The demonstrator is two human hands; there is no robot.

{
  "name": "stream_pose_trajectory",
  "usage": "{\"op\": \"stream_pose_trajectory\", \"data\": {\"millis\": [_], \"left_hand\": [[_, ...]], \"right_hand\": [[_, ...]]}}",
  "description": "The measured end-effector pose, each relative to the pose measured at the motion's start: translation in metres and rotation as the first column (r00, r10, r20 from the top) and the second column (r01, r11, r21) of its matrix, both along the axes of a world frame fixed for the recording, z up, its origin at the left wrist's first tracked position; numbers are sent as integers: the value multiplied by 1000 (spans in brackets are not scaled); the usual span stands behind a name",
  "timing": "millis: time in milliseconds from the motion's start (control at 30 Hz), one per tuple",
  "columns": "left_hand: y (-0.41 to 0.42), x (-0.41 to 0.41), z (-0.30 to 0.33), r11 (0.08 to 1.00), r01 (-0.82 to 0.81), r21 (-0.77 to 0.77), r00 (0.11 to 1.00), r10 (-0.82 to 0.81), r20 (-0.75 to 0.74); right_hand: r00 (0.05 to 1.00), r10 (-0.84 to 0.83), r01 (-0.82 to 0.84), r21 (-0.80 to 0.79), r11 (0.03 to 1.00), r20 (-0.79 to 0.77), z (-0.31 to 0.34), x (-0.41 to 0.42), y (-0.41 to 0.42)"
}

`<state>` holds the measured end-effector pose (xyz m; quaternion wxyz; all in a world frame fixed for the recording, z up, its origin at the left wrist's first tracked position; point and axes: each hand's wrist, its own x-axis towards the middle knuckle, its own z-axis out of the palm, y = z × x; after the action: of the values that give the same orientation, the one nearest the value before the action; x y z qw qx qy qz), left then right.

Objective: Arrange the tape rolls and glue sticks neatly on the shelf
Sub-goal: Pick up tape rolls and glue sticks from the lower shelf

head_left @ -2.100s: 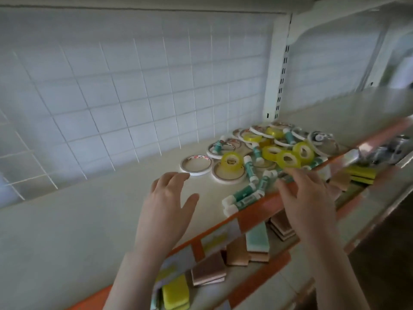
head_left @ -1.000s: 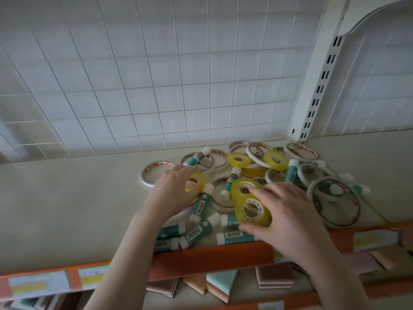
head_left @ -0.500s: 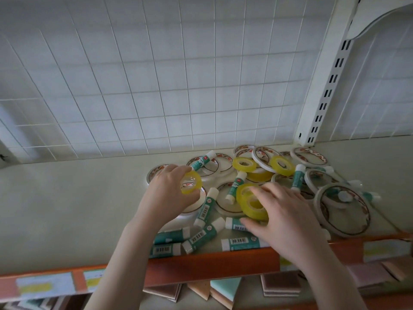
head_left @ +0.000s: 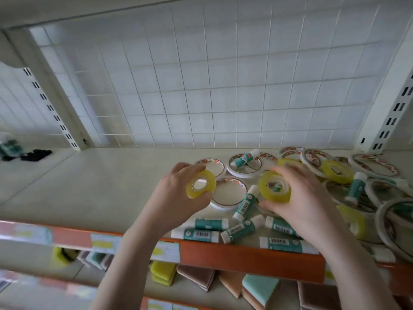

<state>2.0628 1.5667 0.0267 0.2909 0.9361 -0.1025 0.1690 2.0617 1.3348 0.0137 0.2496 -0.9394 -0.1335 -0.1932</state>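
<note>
Small yellow tape roll [head_left: 200, 185] pinched in the left hand [head_left: 178, 198], fingers curled over its top rim and thumb under it, held up above the cream shelf [head_left: 89, 189] near the middle. Second yellow tape roll [head_left: 274, 188] gripped by the right hand [head_left: 304, 202], fingers curled round its far edge and thumb below, raised just over the pile. Under and between the hands, wide white tape rolls [head_left: 228, 193] lying flat, one just beside the left-hand roll, more spread toward the right and the back grid wall [head_left: 201, 86]. Another yellow roll [head_left: 337, 172] resting on white rolls to the right. Teal-and-white glue sticks [head_left: 239, 229] scattered on their sides along the shelf's front, just behind the orange edge strip [head_left: 245, 256], at mixed angles; one more glue stick [head_left: 244, 158] lying across a white roll at the back. On the lower shelf, coloured sponges [head_left: 259, 285]. Far left, dark small items [head_left: 33, 154], blurred.
</note>
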Motion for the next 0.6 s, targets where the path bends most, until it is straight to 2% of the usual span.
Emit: {"op": "stream_pose_trajectory", "data": {"millis": [100, 333, 600], "left_hand": [[22, -9, 3, 999, -39, 2, 999, 39, 22], [99, -31, 3, 994, -106, -1, 992, 106, 67], [256, -64, 3, 980, -194, 40, 979, 191, 69]], "right_hand": [[999, 46, -45, 61, 997, -5, 5, 3, 25], [988, 153, -155, 68, 986, 35, 4, -5, 103], [984, 180, -178, 123, 976, -4, -7, -11, 264]]}}
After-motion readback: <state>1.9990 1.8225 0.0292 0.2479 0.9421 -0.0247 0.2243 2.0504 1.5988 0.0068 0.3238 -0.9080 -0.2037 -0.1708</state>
